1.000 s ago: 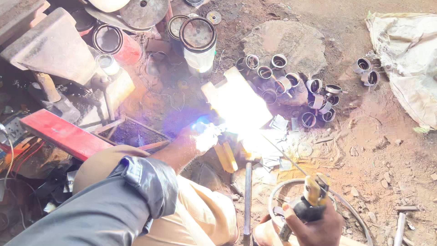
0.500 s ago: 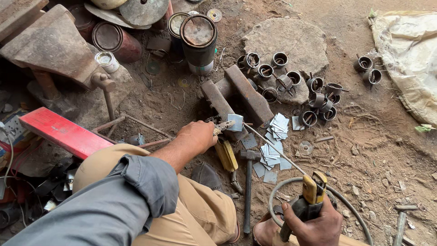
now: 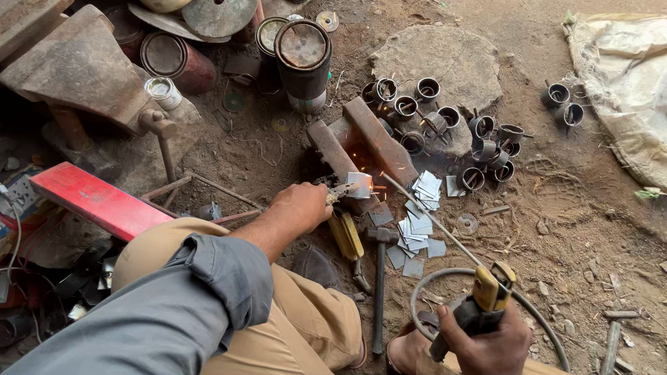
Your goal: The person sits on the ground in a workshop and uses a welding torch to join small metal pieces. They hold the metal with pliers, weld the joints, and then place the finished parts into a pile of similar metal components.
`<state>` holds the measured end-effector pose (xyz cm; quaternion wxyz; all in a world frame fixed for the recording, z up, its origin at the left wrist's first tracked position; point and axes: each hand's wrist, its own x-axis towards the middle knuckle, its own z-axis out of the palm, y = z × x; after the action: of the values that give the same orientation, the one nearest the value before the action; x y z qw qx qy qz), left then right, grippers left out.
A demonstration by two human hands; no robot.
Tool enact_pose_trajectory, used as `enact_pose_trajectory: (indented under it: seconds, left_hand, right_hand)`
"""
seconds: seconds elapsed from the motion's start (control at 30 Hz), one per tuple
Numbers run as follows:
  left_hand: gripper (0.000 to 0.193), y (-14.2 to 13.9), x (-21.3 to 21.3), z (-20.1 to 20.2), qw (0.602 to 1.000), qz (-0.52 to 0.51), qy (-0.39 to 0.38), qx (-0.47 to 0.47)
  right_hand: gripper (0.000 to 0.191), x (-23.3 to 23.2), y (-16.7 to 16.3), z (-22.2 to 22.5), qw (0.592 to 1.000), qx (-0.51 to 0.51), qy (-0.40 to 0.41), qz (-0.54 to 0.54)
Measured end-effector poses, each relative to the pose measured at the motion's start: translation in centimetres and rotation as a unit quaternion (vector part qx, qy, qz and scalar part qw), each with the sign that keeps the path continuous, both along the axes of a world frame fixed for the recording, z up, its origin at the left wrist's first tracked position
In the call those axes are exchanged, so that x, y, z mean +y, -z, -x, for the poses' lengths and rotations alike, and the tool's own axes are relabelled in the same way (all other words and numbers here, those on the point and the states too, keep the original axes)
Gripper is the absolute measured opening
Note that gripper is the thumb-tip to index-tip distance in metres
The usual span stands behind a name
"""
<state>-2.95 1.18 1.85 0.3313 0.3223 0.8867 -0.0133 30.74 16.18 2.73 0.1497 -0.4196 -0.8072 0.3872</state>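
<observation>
At the near right, the right hand (image 3: 486, 340) is closed around a yellow-jawed electrode holder (image 3: 486, 295), its thin welding rod (image 3: 431, 219) slanting up-left to a sparking tip. Just beyond, the left hand (image 3: 302, 207) is clenched on pliers (image 3: 338, 191) pinching a small square metal plate (image 3: 360, 184) against the near end of two rusty steel bars (image 3: 361, 149). Judging by this, good work needs a steady plate and the tip kept on the joint. Farther off lie welded ring pieces (image 3: 445, 128).
</observation>
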Motion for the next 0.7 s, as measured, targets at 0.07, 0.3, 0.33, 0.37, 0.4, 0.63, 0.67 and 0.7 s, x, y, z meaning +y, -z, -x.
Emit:
enact_pose_trajectory:
  seconds: [0.07, 0.3, 0.33, 0.37, 0.4, 0.63, 0.67, 0.7]
  left_hand:
    - [0.04, 0.1, 0.0, 0.0, 1.0, 0.001, 0.001, 0.01]
    - [0.039, 0.5, 0.2, 0.1, 1.0, 0.002, -0.003, 0.001]
    - [0.039, 0.5, 0.1, 0.2, 1.0, -0.001, -0.002, 0.003]
    - [0.04, 0.5, 0.1, 0.2, 1.0, -0.004, -0.002, 0.005]
    - [0.039, 0.5, 0.1, 0.2, 1.0, -0.003, -0.005, 0.003]
    - [0.039, 0.4, 0.1, 0.2, 1.0, -0.001, -0.007, -0.001]
    - [0.039, 0.4, 0.1, 0.1, 1.0, -0.001, -0.007, -0.001]
    - [0.039, 0.4, 0.2, 0.2, 1.0, 0.001, -0.006, -0.002]
  right_hand:
    - [0.039, 0.0, -0.1, 0.1, 1.0, -0.01, -0.001, 0.0]
    - [0.037, -0.4, -0.8, 0.8, 1.0, -0.007, -0.018, -0.013]
    - [0.037, -0.4, -0.9, 0.9, 1.0, -0.004, -0.016, -0.003]
    - [0.037, -0.5, -0.9, 0.9, 1.0, 0.0, -0.014, 0.008]
    - [0.037, -0.6, -1.0, 1.0, 1.0, 0.003, -0.012, 0.019]
    - [0.036, -0.6, -1.6, 1.4, 1.0, -0.014, -0.014, 0.022]
    - [0.036, -0.7, -1.5, 1.3, 1.0, -0.009, -0.012, 0.027]
    - [0.036, -0.7, -1.3, 1.2, 0.999, -0.004, -0.009, 0.031]
